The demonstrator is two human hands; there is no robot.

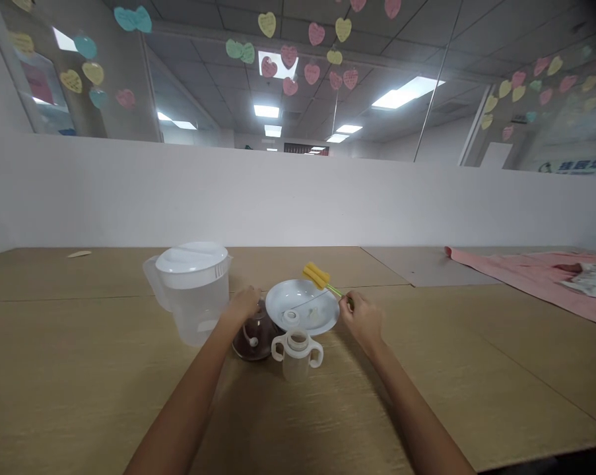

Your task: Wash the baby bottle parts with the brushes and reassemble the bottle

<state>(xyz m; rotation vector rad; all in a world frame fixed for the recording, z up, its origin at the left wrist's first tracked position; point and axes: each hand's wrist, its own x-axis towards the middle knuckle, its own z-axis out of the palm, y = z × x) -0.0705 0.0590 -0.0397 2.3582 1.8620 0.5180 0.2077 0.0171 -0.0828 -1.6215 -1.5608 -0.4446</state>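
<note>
Clamping yellow brush (317, 274): right hand (363, 321); left hand (243, 307), grip unclear; brown tabletop (441, 356); heart notes (312, 73) on glass (203, 72).

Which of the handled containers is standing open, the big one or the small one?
The small two-handled bottle in front of the bowl: its mouth is uncovered, while the big pitcher has its white lid on.

At centre, the bowl (276, 300) looked smooth and glossy, the brush head (316, 274) matt and foamy, the two-handled cup (296, 366) translucent plastic, like the jug (198, 307) left of centre. The sheet (520, 274) at far right looked like cloth.
</note>
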